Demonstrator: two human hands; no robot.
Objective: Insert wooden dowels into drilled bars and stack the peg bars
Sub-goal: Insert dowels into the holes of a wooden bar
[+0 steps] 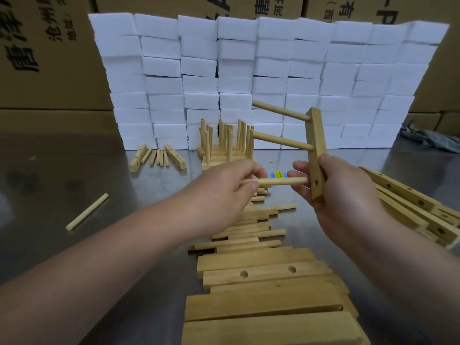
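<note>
Foam blocks (236, 70) and boxes (44, 58) back a steel table (62, 165). The right hand (336, 195) grips a two-dowel bar (316, 145); the left hand (219, 192) pinches a third dowel (273, 181).

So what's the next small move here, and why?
Probably the left hand pushes its dowel into the lowest hole of the bar: that hole is open, two dowels sit above, the tip is just short, and the right hand grips the bar.

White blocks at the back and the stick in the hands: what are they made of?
The white blocks look like foam or sponge: matte, pure white, with slightly squashed, uneven edges, though I can't be sure. The dowel, pinched by the left hand, looks like bare pale wood, smooth and unvarnished, with faint grain.
</note>
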